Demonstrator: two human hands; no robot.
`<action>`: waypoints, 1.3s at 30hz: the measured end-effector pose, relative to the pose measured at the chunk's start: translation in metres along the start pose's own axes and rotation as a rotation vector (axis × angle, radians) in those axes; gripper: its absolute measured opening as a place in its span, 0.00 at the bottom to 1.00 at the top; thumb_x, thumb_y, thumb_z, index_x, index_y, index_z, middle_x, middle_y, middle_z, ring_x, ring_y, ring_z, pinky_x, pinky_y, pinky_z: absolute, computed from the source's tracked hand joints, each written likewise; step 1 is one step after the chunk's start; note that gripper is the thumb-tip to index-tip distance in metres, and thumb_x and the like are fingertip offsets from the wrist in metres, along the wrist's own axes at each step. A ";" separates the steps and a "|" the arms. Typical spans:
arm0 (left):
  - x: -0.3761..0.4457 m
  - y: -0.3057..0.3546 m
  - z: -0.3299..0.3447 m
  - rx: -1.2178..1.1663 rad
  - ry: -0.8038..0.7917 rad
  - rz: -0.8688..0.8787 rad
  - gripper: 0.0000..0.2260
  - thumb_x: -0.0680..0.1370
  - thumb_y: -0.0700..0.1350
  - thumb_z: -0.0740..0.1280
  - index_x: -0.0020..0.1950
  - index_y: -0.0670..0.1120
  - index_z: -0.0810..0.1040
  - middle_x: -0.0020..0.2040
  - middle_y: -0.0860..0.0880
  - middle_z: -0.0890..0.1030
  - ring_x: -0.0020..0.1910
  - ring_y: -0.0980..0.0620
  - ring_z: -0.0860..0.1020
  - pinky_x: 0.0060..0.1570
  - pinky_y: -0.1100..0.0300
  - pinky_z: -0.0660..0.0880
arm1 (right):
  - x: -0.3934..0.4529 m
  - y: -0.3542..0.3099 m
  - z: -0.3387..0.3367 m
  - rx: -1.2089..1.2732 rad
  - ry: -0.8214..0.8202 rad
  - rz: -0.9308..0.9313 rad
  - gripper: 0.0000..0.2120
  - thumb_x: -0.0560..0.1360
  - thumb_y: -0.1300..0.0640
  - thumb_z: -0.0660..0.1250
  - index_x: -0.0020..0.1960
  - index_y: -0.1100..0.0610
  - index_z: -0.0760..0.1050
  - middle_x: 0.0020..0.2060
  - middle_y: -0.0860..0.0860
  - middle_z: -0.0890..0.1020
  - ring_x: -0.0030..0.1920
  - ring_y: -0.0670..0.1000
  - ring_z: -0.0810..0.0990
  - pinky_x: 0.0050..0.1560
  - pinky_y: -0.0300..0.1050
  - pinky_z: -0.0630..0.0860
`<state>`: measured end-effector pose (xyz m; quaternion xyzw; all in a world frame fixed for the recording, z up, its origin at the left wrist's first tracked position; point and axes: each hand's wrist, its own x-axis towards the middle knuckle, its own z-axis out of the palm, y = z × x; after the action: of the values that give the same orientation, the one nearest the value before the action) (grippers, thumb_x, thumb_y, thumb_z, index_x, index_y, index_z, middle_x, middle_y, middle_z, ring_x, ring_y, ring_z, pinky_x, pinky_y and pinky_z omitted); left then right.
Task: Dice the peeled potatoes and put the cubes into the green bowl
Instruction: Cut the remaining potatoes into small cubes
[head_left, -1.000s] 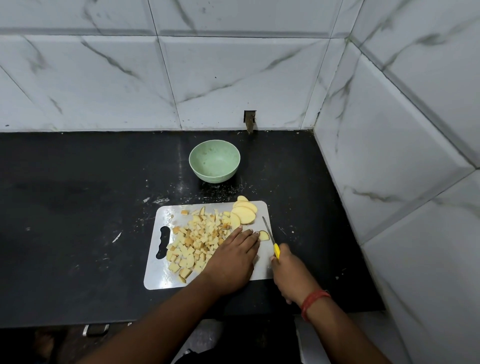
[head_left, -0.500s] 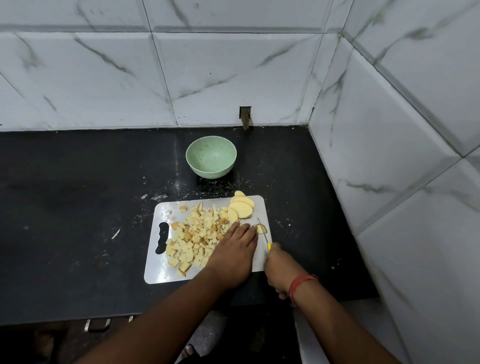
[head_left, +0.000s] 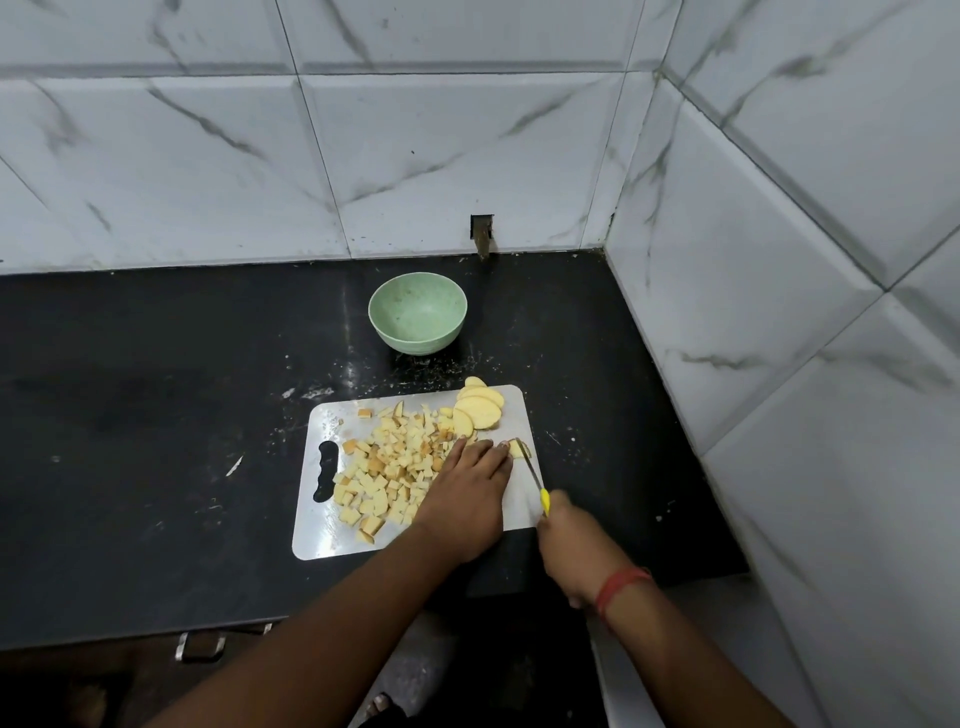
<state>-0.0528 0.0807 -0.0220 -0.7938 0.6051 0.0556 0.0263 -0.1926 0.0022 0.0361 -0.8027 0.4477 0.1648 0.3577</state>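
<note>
A white cutting board (head_left: 322, 540) lies on the black counter with a heap of potato cubes (head_left: 389, 467) on its middle. Several potato slices (head_left: 480, 408) are stacked at its far right corner. My left hand (head_left: 467, 499) lies on the board with its fingertips at a small potato piece (head_left: 519, 448); what is under the fingers is hidden. My right hand (head_left: 571, 551) grips a yellow-handled knife (head_left: 535, 480), its blade beside that piece. The green bowl (head_left: 418, 312) stands behind the board and is empty.
The black counter (head_left: 156, 415) ends at a tiled back wall and a tiled right wall (head_left: 779, 364) close to the board. Potato crumbs are scattered between bowl and board. The counter's front edge runs just below the board.
The knife blade has drawn in closer to the small piece and my left fingertips. Both hands stay at the board's right side. The view has shifted slightly.
</note>
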 end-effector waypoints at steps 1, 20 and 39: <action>0.000 0.000 -0.001 -0.012 0.004 -0.001 0.28 0.82 0.47 0.51 0.83 0.43 0.58 0.82 0.45 0.58 0.81 0.44 0.53 0.80 0.47 0.38 | 0.004 -0.006 -0.001 -0.001 -0.006 0.017 0.09 0.80 0.63 0.55 0.60 0.59 0.63 0.50 0.60 0.77 0.40 0.61 0.81 0.26 0.49 0.77; 0.000 0.004 -0.009 -0.010 0.056 -0.018 0.26 0.83 0.46 0.53 0.82 0.41 0.61 0.78 0.45 0.63 0.79 0.42 0.56 0.80 0.46 0.40 | -0.018 0.005 0.013 -0.177 -0.186 0.146 0.15 0.82 0.48 0.57 0.64 0.53 0.69 0.57 0.56 0.77 0.54 0.55 0.78 0.54 0.54 0.75; 0.011 -0.004 0.021 0.072 0.115 0.040 0.29 0.86 0.58 0.50 0.74 0.39 0.74 0.74 0.42 0.74 0.76 0.43 0.68 0.80 0.47 0.57 | 0.003 0.021 -0.024 0.307 -0.023 -0.055 0.06 0.83 0.52 0.54 0.55 0.54 0.63 0.34 0.58 0.76 0.18 0.48 0.68 0.21 0.39 0.68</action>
<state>-0.0473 0.0740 -0.0444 -0.7820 0.6229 -0.0112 0.0188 -0.2096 -0.0240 0.0415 -0.7486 0.4416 0.0938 0.4856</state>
